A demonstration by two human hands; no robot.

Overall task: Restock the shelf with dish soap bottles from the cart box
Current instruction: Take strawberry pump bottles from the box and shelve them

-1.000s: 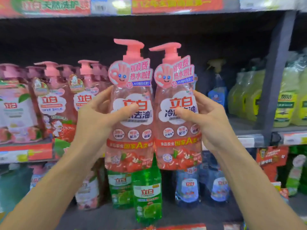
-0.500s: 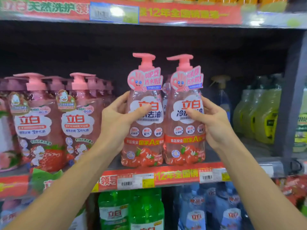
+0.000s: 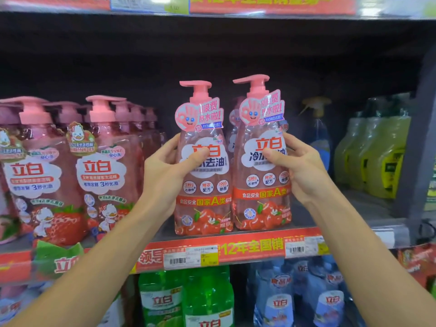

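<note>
While each hand grips its own bottle, the pair stands side by side at the front edge of the shelf (image 3: pixel 236 237), bases apparently on the board. The left hand (image 3: pixel 165 175) wraps the left bottle (image 3: pixel 203 192) with thumb across the label and fingers behind; the right hand (image 3: pixel 299 171) clasps the right bottle (image 3: pixel 262 185) the same way. Gripping at mid-body likely keeps the tall pump bottles upright (top-heavy as they look) while they slide back. They sit in the gap between the strawberry bottles (image 3: pixel 99 175) and the yellow packs (image 3: pixel 377 156), labels facing out, probably for neat facing.
</note>
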